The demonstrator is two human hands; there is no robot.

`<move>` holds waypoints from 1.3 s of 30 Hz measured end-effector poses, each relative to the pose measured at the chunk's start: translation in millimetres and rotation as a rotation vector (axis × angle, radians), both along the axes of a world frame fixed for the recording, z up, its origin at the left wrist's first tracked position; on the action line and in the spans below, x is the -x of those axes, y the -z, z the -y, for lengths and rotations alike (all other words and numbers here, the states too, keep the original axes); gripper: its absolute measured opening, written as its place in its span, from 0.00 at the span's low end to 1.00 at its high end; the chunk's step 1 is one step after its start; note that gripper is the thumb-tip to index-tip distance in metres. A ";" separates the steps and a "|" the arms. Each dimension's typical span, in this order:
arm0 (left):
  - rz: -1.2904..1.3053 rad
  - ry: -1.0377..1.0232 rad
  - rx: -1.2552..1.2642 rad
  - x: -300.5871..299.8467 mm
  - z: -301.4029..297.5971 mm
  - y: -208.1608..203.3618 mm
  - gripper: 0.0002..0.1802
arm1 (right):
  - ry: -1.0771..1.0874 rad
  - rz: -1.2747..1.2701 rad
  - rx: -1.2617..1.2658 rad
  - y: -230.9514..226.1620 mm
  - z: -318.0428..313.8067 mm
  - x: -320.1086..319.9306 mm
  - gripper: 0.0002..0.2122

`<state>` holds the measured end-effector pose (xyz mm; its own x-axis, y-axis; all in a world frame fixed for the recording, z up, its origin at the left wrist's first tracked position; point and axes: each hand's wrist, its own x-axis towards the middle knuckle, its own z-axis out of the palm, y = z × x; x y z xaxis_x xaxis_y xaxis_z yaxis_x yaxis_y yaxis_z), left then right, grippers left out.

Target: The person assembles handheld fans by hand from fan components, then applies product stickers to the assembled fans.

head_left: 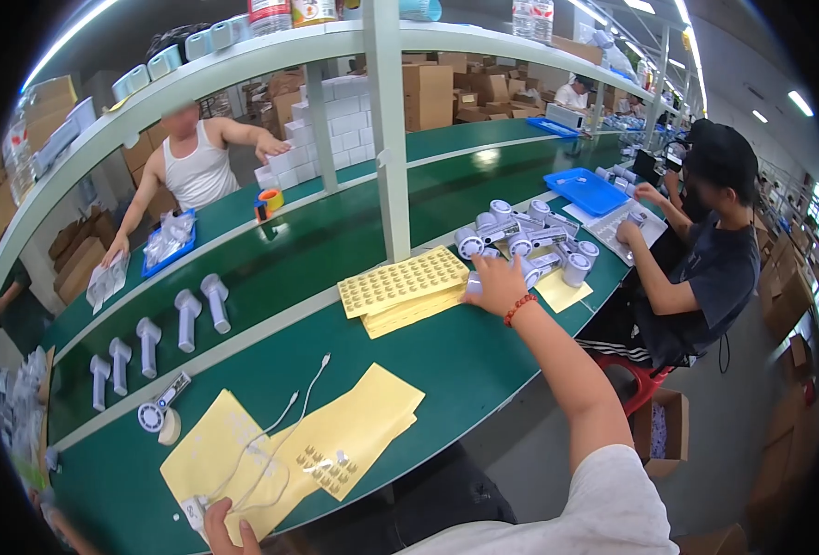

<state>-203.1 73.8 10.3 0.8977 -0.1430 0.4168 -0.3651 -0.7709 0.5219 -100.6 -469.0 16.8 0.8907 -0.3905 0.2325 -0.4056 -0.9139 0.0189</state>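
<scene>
My right hand [502,287] reaches over a pile of white-and-lilac handheld fans [576,268]. Its fingers are closed about one handheld fan [472,285] at the pile's near left, partly hiding it. At the lower edge, my left hand [229,532] is partly cut off; its visible fingers are apart beside a white charger plug [194,511]. White charging cables [280,435] lie across yellow sheets [363,416]. A fan with a round grille [151,417] lies farther left, near a roll of tape [171,428].
Several fans [186,319] lie in a row beyond the pale strip. A dimpled yellow tray [405,280] lies before a shelf post [387,139]. At right, a seated co-worker [705,231] works near a blue tray [585,191]. Another person [201,162] stands across the bench.
</scene>
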 end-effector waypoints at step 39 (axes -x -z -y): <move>-0.777 0.827 0.997 -173.5 134.0 12.6 0.27 | -0.024 -0.221 0.470 -14.0 114.1 -82.0 0.16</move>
